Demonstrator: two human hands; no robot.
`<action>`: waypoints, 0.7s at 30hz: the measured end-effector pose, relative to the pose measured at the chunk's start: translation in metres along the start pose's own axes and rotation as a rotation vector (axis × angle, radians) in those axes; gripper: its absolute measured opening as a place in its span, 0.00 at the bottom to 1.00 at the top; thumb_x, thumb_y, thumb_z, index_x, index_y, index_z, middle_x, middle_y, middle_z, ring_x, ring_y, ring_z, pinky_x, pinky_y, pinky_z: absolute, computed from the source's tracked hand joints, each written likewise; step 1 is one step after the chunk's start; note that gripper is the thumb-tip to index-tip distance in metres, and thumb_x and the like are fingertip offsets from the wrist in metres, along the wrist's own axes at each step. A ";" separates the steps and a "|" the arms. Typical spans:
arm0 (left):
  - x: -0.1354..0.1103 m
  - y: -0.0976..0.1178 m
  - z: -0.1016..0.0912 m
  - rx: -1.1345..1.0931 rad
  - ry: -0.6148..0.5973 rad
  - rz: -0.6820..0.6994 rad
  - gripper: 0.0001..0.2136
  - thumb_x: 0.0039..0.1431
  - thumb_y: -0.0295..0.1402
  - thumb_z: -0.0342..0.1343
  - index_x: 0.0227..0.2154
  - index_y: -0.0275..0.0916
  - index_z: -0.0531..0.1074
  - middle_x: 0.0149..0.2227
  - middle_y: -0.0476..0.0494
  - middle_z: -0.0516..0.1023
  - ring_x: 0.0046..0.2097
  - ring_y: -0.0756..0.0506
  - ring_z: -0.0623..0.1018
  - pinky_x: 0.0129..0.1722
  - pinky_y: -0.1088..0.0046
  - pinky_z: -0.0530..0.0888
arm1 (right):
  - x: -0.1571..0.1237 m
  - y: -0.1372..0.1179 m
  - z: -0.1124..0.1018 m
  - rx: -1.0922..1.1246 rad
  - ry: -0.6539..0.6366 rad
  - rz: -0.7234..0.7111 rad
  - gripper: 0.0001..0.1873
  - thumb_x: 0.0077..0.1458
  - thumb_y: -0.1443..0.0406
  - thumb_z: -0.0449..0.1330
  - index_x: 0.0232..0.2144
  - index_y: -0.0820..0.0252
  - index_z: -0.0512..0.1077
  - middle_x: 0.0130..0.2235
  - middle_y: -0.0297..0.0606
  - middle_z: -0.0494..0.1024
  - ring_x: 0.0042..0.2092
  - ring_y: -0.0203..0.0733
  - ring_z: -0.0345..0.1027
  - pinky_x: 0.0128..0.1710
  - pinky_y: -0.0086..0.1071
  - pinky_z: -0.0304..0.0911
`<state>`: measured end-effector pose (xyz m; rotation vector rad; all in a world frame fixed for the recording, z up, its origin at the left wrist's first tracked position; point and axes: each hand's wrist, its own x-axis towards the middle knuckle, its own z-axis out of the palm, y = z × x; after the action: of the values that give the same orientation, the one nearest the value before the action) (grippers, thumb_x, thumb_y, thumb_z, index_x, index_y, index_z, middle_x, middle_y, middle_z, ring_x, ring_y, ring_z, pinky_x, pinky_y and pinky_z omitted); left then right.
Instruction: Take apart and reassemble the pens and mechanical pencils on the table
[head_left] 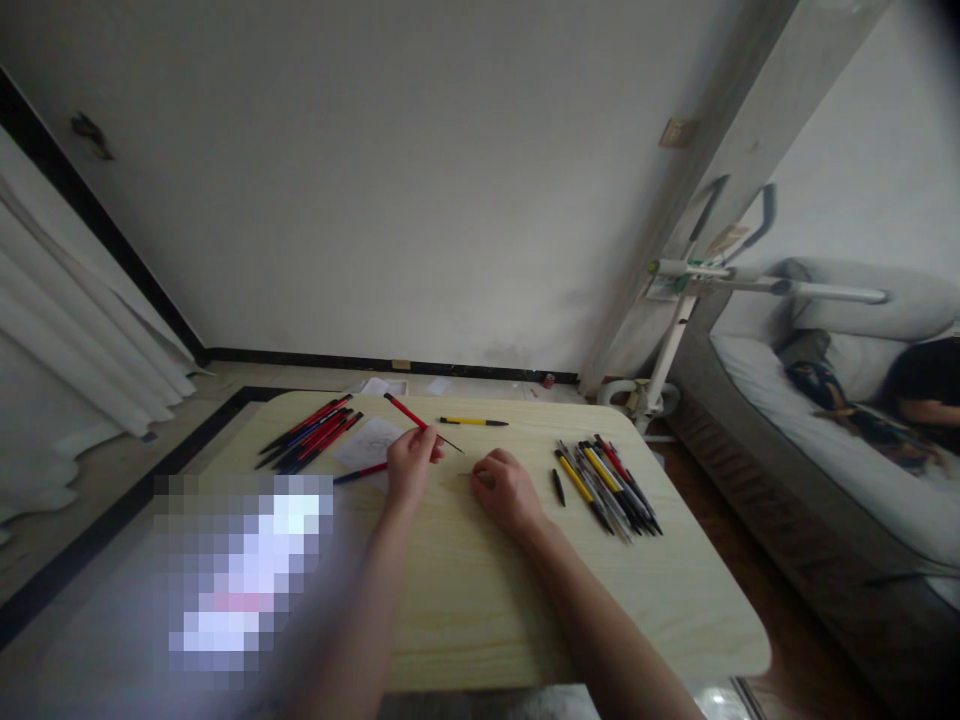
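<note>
My left hand (412, 465) is closed around a red pen barrel (405, 408) with a black end, held tilted above the table. A thin dark tip, perhaps a refill, sticks out of it toward the right. Close by, my right hand (511, 492) rests on the tabletop with its fingers curled; what they hold, if anything, is hidden. A yellow and black pen (474, 422) lies just beyond both hands. Partly behind my left wrist is a dark blue and red pen (361, 474), next to a sheet of paper with a drawing (365, 442).
On the wooden table (465, 620), several red, blue and black pens (319, 435) lie at left. Several yellow, clear and black pens (611, 490) are at right, beside a short black pen part (559, 487). A blurred bright area covers the near left. A person sits on the sofa (825, 450).
</note>
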<state>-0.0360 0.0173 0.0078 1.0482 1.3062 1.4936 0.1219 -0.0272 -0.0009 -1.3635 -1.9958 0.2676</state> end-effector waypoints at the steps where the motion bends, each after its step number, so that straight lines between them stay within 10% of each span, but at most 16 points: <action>1: 0.000 0.000 0.000 -0.001 0.002 -0.001 0.16 0.44 0.43 0.55 0.25 0.32 0.69 0.22 0.45 0.72 0.20 0.51 0.71 0.19 0.78 0.68 | 0.000 0.000 0.000 -0.001 0.006 0.002 0.05 0.47 0.70 0.55 0.28 0.58 0.70 0.31 0.37 0.68 0.34 0.36 0.63 0.34 0.28 0.58; 21: 0.001 -0.002 -0.001 -0.114 -0.005 -0.042 0.16 0.41 0.43 0.58 0.25 0.32 0.69 0.22 0.46 0.72 0.21 0.52 0.70 0.19 0.78 0.67 | 0.001 0.010 -0.002 -0.043 0.032 0.033 0.11 0.44 0.70 0.57 0.34 0.57 0.71 0.36 0.39 0.68 0.39 0.41 0.62 0.41 0.35 0.58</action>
<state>-0.0369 0.0180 0.0055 0.9447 1.2174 1.5151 0.1303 -0.0224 -0.0043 -1.4198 -1.9644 0.2171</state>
